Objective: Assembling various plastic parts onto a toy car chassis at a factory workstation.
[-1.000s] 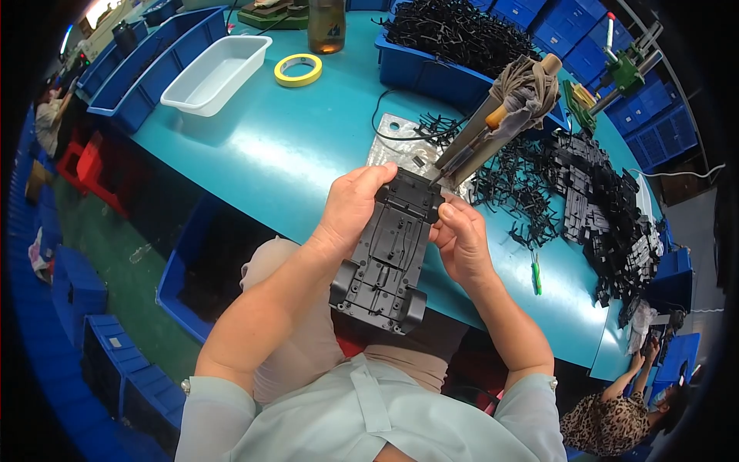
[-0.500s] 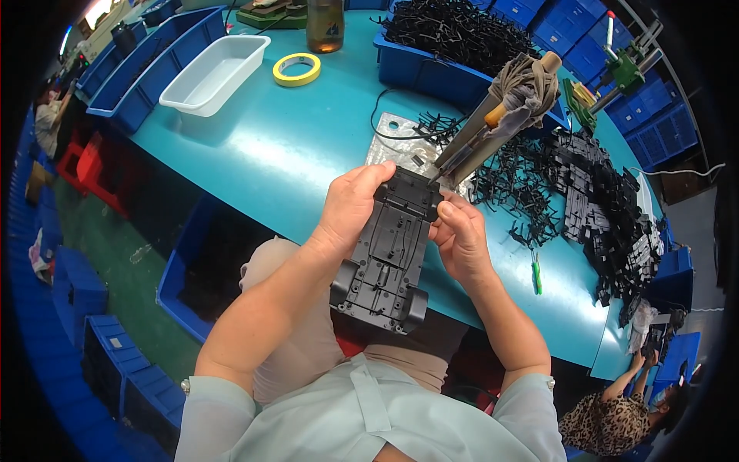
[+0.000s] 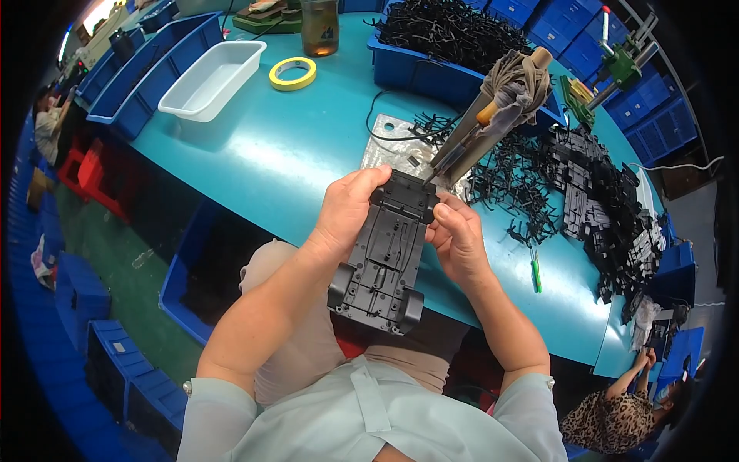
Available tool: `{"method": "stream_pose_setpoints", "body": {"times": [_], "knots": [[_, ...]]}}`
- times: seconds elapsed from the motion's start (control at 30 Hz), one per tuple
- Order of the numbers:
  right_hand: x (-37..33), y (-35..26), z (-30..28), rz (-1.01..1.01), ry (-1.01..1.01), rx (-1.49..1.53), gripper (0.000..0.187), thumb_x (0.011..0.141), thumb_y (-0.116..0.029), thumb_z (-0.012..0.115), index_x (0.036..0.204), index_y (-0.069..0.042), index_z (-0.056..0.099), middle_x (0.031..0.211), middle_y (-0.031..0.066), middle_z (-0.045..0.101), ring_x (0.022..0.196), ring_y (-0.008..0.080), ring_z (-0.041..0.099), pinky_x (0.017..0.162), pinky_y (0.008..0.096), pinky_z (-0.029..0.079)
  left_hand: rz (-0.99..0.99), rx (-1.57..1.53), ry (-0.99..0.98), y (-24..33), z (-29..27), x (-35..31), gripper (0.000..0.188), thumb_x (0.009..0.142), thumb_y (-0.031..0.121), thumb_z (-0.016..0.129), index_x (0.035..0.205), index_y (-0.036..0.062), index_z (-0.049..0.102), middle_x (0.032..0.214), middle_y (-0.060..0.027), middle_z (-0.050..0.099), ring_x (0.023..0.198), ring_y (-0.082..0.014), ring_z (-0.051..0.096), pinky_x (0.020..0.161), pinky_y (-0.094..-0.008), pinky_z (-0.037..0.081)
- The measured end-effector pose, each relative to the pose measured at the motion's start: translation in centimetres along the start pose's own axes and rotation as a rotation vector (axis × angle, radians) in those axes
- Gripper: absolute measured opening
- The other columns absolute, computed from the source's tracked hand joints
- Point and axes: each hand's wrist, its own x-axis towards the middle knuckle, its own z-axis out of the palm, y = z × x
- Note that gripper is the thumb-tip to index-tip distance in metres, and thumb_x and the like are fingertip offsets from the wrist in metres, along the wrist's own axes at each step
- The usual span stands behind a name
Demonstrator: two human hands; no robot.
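Both forearms rise from the lower edge of the frame, bare below pale rolled sleeves, and meet at the centre over the near rim of a teal table point(image 3: 254, 154). Between them sits a black plastic toy-car chassis point(image 3: 385, 254), underside up, its long axis running from lower centre toward the upper middle, tilted slightly right.

The left hand point(image 3: 348, 212) wraps the chassis from the left side, wrist bent inward. Its fingers are curled and held close together along the upper left edge of the part, with the thumb lying across the top end.

The right hand point(image 3: 456, 240) grips the opposite side, fingers folded and bunched tightly, pinching the upper right corner of the chassis just where a wheel arch shows.

Just beyond the hands, a flat grey metal plate point(image 3: 389, 150) lies on the table, and a long tool with a cloth-wrapped handle point(image 3: 493, 108) slants from the upper right down to the far end of the chassis; whether its tip touches cannot be told.

Right of centre, loose black plastic parts point(image 3: 593, 208) spread in a heap, with a small green screwdriver point(image 3: 535, 271) near the table edge. Farther up sit a blue bin of black pieces point(image 3: 416, 65), a yellow tape roll point(image 3: 292, 73) and a white tray point(image 3: 212, 81) at upper left.
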Motion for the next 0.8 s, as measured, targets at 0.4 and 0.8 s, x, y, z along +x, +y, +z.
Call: {"method": "stream_pose_setpoints", "body": {"times": [0.4,0.8], "knots": [[0.09,0.13,0.01,0.011,-0.003,-0.006,0.035,0.084,-0.028,0.063,0.100,0.003,0.058,0.085,0.0057,0.061,0.074,0.0122,0.058,0.067,0.0284,0.052,-0.003,0.010,0.001,0.02,-0.04,-0.06,0.032,0.086,0.028,0.057,0.095,-0.0026,0.057,0.081,-0.0084,0.062,0.065,-0.0131,0.059,0.057,-0.0268,0.050],[0.13,-0.10,0.20,0.010,-0.024,-0.019,0.032,0.085,-0.027,0.062,0.097,0.002,0.059,0.084,0.0062,0.061,0.074,0.0128,0.059,0.067,0.0287,0.052,0.002,0.000,-0.036,0.29,-0.14,-0.43,0.032,0.088,0.027,0.056,0.098,-0.0032,0.057,0.084,-0.0094,0.063,0.068,-0.0137,0.061,0.060,-0.0271,0.053]]}}
